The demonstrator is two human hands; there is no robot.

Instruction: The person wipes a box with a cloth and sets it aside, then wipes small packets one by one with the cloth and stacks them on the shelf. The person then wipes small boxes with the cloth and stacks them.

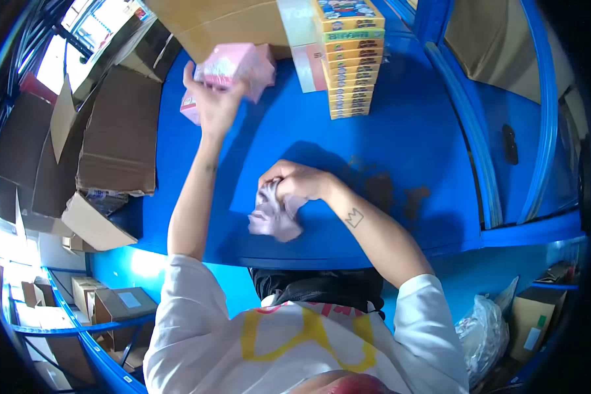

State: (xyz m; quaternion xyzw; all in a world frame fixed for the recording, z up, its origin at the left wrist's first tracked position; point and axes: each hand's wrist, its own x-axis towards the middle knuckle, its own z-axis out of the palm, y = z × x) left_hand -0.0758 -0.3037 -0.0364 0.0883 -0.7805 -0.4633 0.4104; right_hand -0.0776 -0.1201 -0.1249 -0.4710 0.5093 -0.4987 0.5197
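My left hand (218, 105) is at the pink boxes (230, 60) at the back left of the blue shelf, its thumb and fingers spread around the near side of one box; the boxes are slightly blurred. Bunched in my right hand (297, 180) is a greyish-pink cloth (276, 217), which hangs onto the blue surface near the front edge. Dark wet-looking patches (381, 190) mark the surface to the right of the cloth.
A tall stack of yellow boxes (352, 72) stands at the back, beside a pale box (303, 62). Behind the pink boxes is a cardboard box (230, 23). Open cartons (118, 131) line the left side. Blue metal posts (463, 131) rise on the right.
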